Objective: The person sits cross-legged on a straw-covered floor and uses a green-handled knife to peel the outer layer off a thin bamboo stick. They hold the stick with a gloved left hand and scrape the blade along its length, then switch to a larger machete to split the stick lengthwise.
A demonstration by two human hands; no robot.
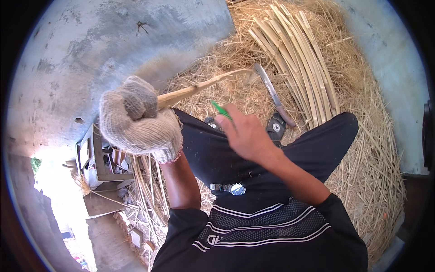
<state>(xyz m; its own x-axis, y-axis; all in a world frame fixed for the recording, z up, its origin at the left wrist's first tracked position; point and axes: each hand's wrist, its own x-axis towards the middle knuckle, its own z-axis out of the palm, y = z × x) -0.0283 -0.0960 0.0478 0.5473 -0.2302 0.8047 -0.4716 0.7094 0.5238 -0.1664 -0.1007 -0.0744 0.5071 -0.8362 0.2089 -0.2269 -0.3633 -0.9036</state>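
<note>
Straw covers most of the flr, w/ a grey-blue wall along the upper L. Person's bent legs in blk trousers spread across the mid, knees out to both sides.

Bundle of long pale strips lies on the straw past the R knee, upper R, strips roughly side by side. Box-like wooden unit w/ clutter in it stands at far L.

Single wooden strip = the piece being worked. It juts from the L hand, rising a bit to the R; far end is nr the machete's tip, can't tell if touching. L hand, in a thick grey-beige knit glove, is clenched round the strip's near end.

R hand, bare & a bit blurred, sits over the lap, below the strip's far half & apart from it, straw showing btwn. Its fingers are closed on a small green tool, green end pointing up-L twd the strip; rest hidden in the grip, so exact type unclear.

Machete lies on straw btwn strip end & bundle, handle twd the person. Dark footwear shows just beside the handle. Smallest: silver watch, lying at the waist.
</note>
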